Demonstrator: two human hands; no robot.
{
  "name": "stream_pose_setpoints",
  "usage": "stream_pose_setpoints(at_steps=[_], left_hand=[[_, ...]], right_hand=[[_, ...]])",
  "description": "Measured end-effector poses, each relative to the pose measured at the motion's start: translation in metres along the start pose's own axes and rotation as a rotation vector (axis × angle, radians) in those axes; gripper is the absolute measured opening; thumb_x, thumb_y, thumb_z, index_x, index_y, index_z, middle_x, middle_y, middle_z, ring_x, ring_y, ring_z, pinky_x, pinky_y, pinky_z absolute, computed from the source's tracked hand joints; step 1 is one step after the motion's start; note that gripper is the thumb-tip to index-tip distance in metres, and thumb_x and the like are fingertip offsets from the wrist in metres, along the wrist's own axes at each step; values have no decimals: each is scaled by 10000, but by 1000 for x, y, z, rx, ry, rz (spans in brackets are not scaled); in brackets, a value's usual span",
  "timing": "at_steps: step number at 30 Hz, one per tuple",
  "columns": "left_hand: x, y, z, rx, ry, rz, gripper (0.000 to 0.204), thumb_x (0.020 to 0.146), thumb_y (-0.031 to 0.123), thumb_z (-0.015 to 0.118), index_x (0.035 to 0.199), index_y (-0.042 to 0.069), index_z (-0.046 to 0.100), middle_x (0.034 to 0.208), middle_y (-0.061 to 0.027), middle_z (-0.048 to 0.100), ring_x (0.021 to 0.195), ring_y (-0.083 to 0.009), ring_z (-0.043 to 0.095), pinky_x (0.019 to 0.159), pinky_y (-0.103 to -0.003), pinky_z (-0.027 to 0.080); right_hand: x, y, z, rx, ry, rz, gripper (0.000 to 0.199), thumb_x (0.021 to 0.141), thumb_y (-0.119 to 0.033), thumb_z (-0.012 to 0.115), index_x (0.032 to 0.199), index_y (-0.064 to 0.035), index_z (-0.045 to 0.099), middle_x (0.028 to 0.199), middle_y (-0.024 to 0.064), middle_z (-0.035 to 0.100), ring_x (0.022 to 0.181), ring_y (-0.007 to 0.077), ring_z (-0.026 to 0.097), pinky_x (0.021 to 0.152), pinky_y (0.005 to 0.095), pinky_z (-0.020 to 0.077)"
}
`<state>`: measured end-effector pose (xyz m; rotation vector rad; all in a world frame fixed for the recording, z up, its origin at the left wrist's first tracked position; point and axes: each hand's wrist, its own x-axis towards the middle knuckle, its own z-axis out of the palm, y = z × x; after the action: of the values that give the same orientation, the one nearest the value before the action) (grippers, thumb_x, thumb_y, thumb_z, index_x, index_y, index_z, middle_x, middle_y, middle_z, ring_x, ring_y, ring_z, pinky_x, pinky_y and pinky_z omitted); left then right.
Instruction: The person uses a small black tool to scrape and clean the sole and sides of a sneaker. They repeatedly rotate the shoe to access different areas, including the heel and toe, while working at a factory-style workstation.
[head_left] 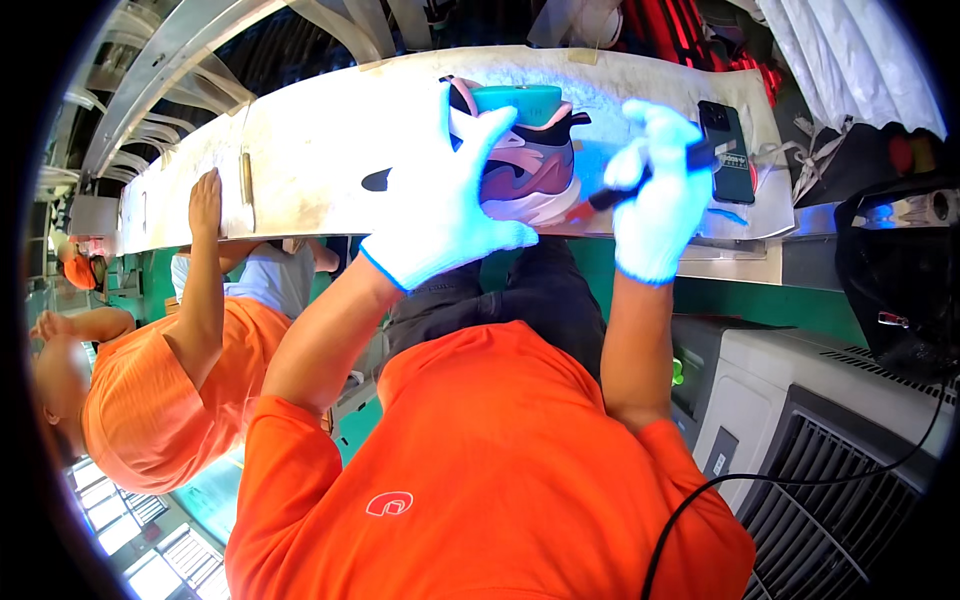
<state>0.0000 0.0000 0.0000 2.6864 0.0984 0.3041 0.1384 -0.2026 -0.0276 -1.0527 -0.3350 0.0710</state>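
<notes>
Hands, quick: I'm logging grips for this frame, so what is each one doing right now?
Left hand: open, gloved fingers spread against the pink sneaker on the workbench.
Right hand: closed around a dark-handled brush.

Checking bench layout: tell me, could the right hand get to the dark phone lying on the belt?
Probably yes. The right hand, gloved and gripping a red-tipped tool, sits just beside the phone, and nothing lies between them. The tool would have to be set down or shifted first.
</notes>
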Motion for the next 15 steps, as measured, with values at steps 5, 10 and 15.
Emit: stream_pose_setpoints(at_steps=[5,10,15], left_hand=[[2,0,0,-15,71,-28,1091,708,336,993,1679,265,502,1737,-371,290,1526,-554,455,1185,-618,473],[9,15,10,9,122,-94,1128,652,337,1028,1664,271,536,1715,-346,337,1462,-522,539,1156,-581,510],[12,10,14,37,151,-63,1076,604,283,1050,1590,210,628,1500,-230,637,1401,-400,626,1104,-530,562]], right_hand=[[44,29,37,169,-147,204,404,1102,-388,719,1135,9,790,658,45,648,575,149,630,610,320,535],[54,53,12,539,-354,323,452,1101,-511,689,1040,-68,748,978,163,788,500,140,574,435,304,430],[46,78,0,838,-286,361,450,1118,-520,653,1065,-79,728,1054,180,777,474,116,504,447,297,411]])
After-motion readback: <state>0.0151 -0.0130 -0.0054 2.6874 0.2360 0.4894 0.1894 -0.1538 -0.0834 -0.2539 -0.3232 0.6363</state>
